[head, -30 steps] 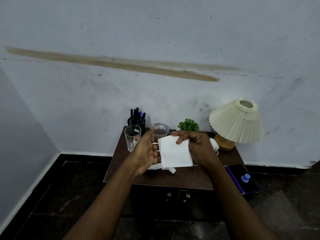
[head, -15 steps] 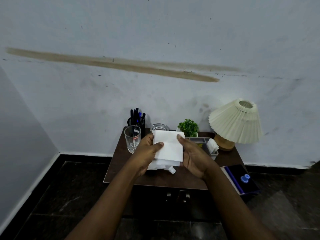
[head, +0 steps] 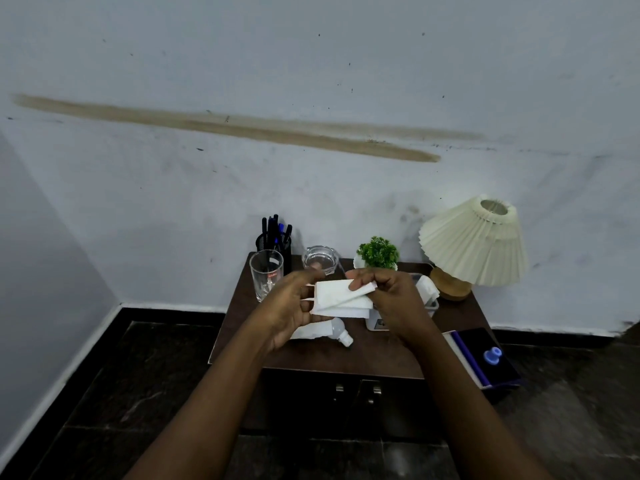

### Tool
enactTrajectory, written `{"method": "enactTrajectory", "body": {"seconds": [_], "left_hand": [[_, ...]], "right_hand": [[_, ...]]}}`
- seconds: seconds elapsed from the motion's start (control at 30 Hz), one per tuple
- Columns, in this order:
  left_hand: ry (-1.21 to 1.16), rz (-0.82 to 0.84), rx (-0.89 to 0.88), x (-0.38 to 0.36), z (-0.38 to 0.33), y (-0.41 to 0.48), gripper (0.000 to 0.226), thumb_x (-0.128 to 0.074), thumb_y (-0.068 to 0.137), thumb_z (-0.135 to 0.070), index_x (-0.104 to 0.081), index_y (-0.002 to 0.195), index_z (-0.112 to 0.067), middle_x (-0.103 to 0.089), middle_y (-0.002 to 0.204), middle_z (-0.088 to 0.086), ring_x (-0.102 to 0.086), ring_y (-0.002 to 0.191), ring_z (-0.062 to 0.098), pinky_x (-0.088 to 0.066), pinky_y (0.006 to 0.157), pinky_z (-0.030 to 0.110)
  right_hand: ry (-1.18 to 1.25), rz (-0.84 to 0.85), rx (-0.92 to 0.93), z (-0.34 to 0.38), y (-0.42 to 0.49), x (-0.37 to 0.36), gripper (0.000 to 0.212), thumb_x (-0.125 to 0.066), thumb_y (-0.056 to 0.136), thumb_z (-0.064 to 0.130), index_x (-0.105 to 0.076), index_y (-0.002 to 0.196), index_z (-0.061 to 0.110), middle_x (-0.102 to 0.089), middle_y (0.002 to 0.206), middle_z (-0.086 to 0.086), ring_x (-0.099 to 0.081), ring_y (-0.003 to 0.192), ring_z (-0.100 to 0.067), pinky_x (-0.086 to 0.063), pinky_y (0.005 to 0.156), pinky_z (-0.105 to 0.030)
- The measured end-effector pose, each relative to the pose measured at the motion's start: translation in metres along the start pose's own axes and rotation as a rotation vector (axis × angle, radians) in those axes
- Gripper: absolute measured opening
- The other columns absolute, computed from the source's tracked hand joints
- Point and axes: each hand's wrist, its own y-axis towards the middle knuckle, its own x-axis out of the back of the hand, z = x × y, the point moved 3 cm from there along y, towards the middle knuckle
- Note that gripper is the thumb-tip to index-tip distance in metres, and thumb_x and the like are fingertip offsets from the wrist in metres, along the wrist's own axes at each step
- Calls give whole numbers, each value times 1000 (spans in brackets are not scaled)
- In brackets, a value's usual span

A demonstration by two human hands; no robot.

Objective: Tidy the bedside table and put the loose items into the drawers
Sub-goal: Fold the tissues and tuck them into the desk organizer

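Observation:
Both my hands hold a white paper napkin [head: 337, 297] above the dark wooden bedside table [head: 374, 355]. My left hand [head: 294, 306] grips its left edge, and my right hand [head: 391, 299] pinches the top right corner, folding it over. The napkin is folded into a flat strip. Under my hands lie another white tissue [head: 308, 331] and a small white bottle [head: 341, 333] on its side. The drawer fronts with two metal handles [head: 355, 391] are closed below the tabletop.
On the table stand a drinking glass [head: 266, 278], a black pen holder [head: 275, 242], a glass ashtray [head: 320, 259], a small green plant [head: 377, 252], a pleated lamp [head: 472, 244] and a clear tray [head: 424, 299]. A dark box with a blue knob [head: 485, 358] overhangs the right edge.
The napkin has been folded from an upright square sheet into a narrower flat strip. My right hand moved up to its top right corner; my left hand stayed at the left edge.

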Motion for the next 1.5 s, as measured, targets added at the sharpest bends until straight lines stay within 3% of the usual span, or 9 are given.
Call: {"method": "enactTrajectory", "body": {"seconds": [0.13, 0.23, 0.4, 0.63, 0.73, 0.9, 1.0, 1.23, 1.5], "left_hand": [[39, -11, -34, -5, 7, 0, 35, -67, 92, 8, -61, 125, -3, -70, 117, 18, -73, 96, 27, -65, 71, 40], [34, -11, -81, -10, 8, 1, 37, -63, 92, 14, -62, 122, -7, -71, 117, 14, -73, 101, 26, -65, 72, 40], [100, -42, -127, -11, 13, 4, 34, -58, 95, 12, -62, 122, -9, -70, 119, 18, -74, 98, 29, -65, 74, 41], [203, -97, -103, -16, 22, 13, 45, -55, 89, 21, -61, 122, -8, -66, 120, 25, -71, 107, 40, -60, 91, 58], [172, -104, -131, -30, 30, 19, 38, -61, 93, 11, -61, 117, -17, -66, 121, 14, -71, 105, 29, -61, 91, 51], [992, -166, -520, -62, 44, 25, 33, -67, 91, -25, -63, 124, -29, -61, 128, -2, -54, 122, 22, -46, 101, 40], [1341, -137, -517, -85, 61, 29, 45, -59, 94, -39, -54, 138, -34, -44, 147, 0, -39, 132, 31, -42, 103, 47], [1508, -131, -502, -97, 72, 36, 39, -52, 98, -34, -50, 137, -29, -43, 152, -5, -44, 130, 29, -38, 101, 48], [1419, -127, -557, -74, 60, 35, 23, -52, 96, -21, -65, 114, -26, -60, 132, -10, -51, 114, 25, -44, 89, 43]], "right_hand": [[382, -26, -94, -3, 1, -2, 41, -48, 94, -16, -61, 129, 2, -71, 124, -9, -69, 114, -14, -59, 89, -35], [641, -12, -315, -7, 1, -3, 31, -49, 102, 18, -59, 131, 10, -72, 120, -14, -73, 106, -24, -61, 85, -46], [252, 44, -445, -25, -9, -13, 24, -66, 98, 14, -63, 119, 3, -74, 104, -23, -74, 78, -33, -62, 62, -37], [268, -67, -445, -34, -6, -7, 16, -69, 95, 7, -65, 109, 1, -72, 101, -21, -73, 72, -29, -62, 57, -34], [226, -157, -427, -33, -2, 11, 22, -66, 95, 1, -62, 116, -4, -70, 106, -27, -72, 62, -23, -59, 52, -29], [-309, -496, -171, -21, -1, 77, 16, -57, 97, 5, -62, 112, 11, -67, 97, -11, -72, 69, -11, -60, 56, -32], [-498, -524, -132, -20, -5, 103, 22, -53, 96, 8, -62, 113, 20, -67, 102, -6, -71, 87, -27, -61, 73, -44], [-856, -351, 72, -19, 6, 104, 20, -54, 94, 1, -67, 101, 15, -63, 84, 2, -59, 79, -18, -36, 62, -21], [-1171, 14, 44, -19, 52, 91, 15, -49, 88, -4, -54, 83, 8, -63, 82, -17, -59, 77, -35, -41, 65, -41]]}}
